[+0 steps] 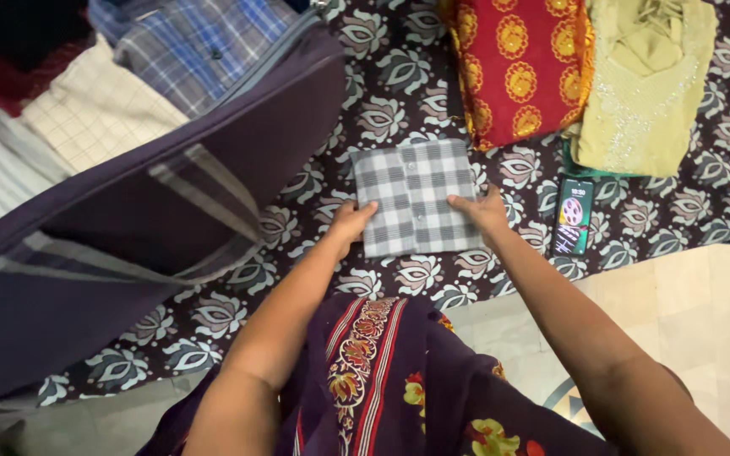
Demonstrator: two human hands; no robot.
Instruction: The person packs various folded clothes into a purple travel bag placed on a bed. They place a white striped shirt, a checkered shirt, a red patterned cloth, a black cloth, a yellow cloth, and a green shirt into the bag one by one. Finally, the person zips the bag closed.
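Observation:
A folded grey-and-white checked shirt [414,198] lies flat on a dark floral bedsheet [399,93]. My left hand [350,224] grips its near left edge, thumb on top. My right hand [483,211] holds its right edge, fingers laid over the cloth. Both forearms reach forward over my purple patterned clothing [382,380].
An open dark purple suitcase [145,219] lies to the left, with folded checked and striped shirts [103,93] packed inside. Beyond the shirt lie a red garment with yellow flowers [521,63] and a pale yellow-green garment [644,84]. A phone [574,216] with a lit screen lies to the right. Tiled floor [703,312] shows at lower right.

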